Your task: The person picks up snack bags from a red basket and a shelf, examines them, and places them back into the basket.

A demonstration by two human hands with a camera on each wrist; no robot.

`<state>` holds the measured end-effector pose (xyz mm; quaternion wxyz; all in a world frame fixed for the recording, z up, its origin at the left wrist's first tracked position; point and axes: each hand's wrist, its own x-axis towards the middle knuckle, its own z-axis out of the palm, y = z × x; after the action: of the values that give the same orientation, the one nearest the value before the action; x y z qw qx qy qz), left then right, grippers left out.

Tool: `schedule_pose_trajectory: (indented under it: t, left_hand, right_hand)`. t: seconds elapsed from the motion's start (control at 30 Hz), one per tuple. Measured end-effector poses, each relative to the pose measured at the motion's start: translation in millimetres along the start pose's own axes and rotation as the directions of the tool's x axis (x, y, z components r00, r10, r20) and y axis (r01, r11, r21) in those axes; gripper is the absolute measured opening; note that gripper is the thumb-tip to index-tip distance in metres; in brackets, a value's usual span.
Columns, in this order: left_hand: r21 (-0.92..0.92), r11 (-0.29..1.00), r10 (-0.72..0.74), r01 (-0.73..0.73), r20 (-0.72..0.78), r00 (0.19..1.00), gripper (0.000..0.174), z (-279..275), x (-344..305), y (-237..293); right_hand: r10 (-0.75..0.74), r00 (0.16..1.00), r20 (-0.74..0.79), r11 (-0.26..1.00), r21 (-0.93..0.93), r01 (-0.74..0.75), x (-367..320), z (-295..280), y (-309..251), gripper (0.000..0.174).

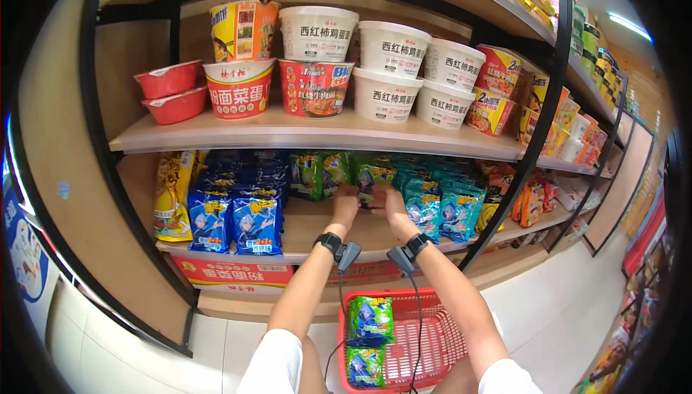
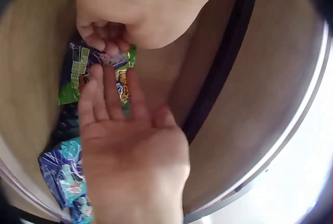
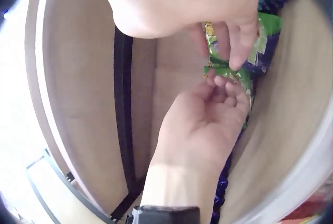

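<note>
A green snack packet [image 1: 375, 175] stands on the lower shelf between both hands. My left hand [image 1: 345, 208] is at its left side; in the left wrist view its fingers [image 2: 112, 96] are nearly straight, touching the packet face. On the other side my right hand [image 1: 390, 204] has its fingers curled at the packet's edge, as the right wrist view shows with the right hand [image 3: 208, 112] low and the left hand [image 3: 192, 5] above. More green packets [image 1: 306, 176] lie behind to the left. Teal packets [image 1: 423, 208] are right of the right hand.
Blue packets [image 1: 256, 221] and a yellow bag [image 1: 173, 203] fill the left of this shelf. The shelf above [image 1: 324, 133] bears noodle tubs [image 1: 389, 98]. Below, a red basket [image 1: 440, 343] on the floor holds green packets [image 1: 370, 320]. A black post [image 1: 530, 127] stands at right.
</note>
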<state>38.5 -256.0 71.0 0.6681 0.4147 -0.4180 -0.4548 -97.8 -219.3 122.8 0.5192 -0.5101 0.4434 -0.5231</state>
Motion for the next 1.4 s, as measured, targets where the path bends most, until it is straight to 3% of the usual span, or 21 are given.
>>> schedule_pose_trajectory:
  t: [0.07,0.13,0.2,0.27,0.33,0.37,0.4,0.5,0.6,0.7,0.8,0.9,1.0,1.1,1.2,1.3,1.4]
  left_hand:
    - [0.182,0.980,0.076,-0.078,0.014,0.997,0.018,-3,25,-6]
    - [0.271,0.933,0.226,-0.237,0.072,0.972,0.025,-3,84,-60]
    - [0.143,0.989,0.033,-0.036,0.021,0.999,0.026,5,67,-21]
    - [0.277,0.934,0.241,-0.225,-0.024,0.970,0.028,6,44,-22]
    - [0.289,0.904,0.332,-0.316,-0.006,0.943,0.030,12,61,-45]
    - [0.234,0.921,0.314,-0.312,0.029,0.949,0.031,18,94,-87]
    - [0.185,0.935,0.295,-0.302,0.064,0.953,0.031,16,91,-89]
    - [0.323,0.826,0.465,-0.462,0.073,0.882,0.037,8,63,-77]
    - [0.321,0.937,0.138,-0.138,0.024,0.990,0.041,11,45,-50]
    - [0.169,0.976,0.114,-0.140,0.154,0.981,0.050,1,24,-16]
    - [0.214,0.967,0.110,-0.137,0.130,0.985,0.054,-5,8,2]
    - [0.105,0.994,-0.050,0.020,0.291,0.955,0.073,-13,10,3]
    - [-0.050,0.999,0.008,0.011,0.373,0.928,0.075,-18,12,-3]
    - [-0.029,0.999,-0.017,0.030,0.385,0.923,0.071,-19,16,1]
    - [-0.090,0.994,0.095,-0.069,0.321,0.942,0.055,-16,15,0]
    - [-0.058,0.987,0.161,-0.152,0.199,0.967,0.056,-11,1,8]
    - [0.170,0.969,0.153,-0.179,0.158,0.976,0.054,-4,25,-26]
  right_hand:
    - [-0.133,0.988,-0.077,0.975,-0.188,0.117,4,1,-6,0.030]
    - [-0.116,0.988,-0.105,0.964,-0.252,0.086,16,-7,7,0.037]
    - [-0.098,0.984,-0.152,0.971,-0.232,0.061,13,-4,4,0.041]
    - [-0.118,0.983,-0.144,0.962,-0.263,0.077,14,-6,13,0.045]
    - [-0.139,0.982,-0.125,0.952,-0.289,0.098,23,-6,14,0.048]
    - [-0.139,0.984,-0.115,0.950,-0.297,0.099,24,-8,15,0.048]
    - [-0.133,0.986,-0.104,0.949,-0.300,0.096,21,-8,18,0.049]
    - [-0.151,0.981,-0.123,0.911,-0.404,0.089,16,-7,15,0.051]
    - [-0.130,0.985,-0.114,0.906,-0.416,0.072,10,-10,13,0.051]
    - [-0.039,0.996,-0.084,0.960,-0.279,0.014,10,-11,10,0.048]
    - [0.012,0.999,-0.032,0.986,-0.164,-0.017,12,-15,10,0.040]
    - [0.046,0.999,0.013,0.994,-0.101,-0.044,16,-18,12,0.034]
    - [0.049,0.999,0.024,0.996,-0.082,-0.046,14,-18,15,0.031]
    - [0.043,0.998,0.048,0.994,-0.101,-0.038,10,-17,14,0.031]
    - [0.058,0.996,0.064,0.995,-0.083,-0.052,7,-16,13,0.032]
    - [0.063,0.994,0.094,0.997,-0.060,-0.058,6,-19,13,0.032]
    - [0.046,0.994,0.100,0.998,-0.037,-0.043,2,-20,9,0.031]
